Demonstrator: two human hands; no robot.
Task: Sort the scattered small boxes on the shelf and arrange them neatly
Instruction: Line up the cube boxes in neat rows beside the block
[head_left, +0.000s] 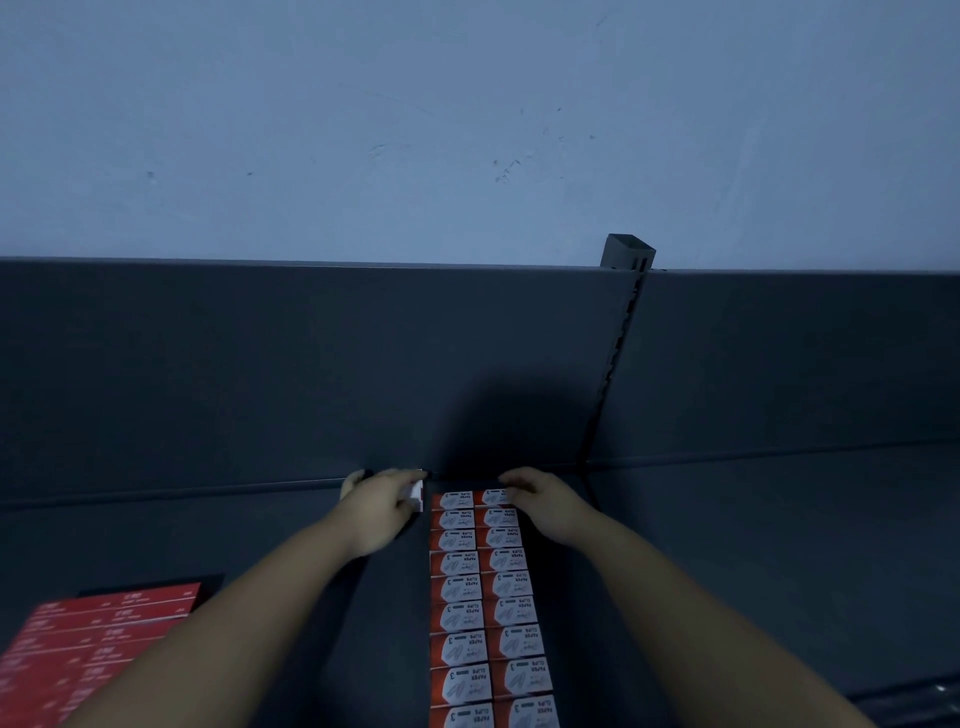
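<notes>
Jutting from left grip (382, 501), small box (416, 495)

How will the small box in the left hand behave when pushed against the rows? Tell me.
Probably light: the box is small and the left hand holds it alone. Likely stiff and flat-sided, like the rows beside it, so it should slide, not roll. The rows read paper clips, so it is likely not fragile.

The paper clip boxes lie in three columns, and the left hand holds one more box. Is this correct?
No: the head view shows the paper clip boxes in two columns, not three. The left hand does hold one more box.
</notes>
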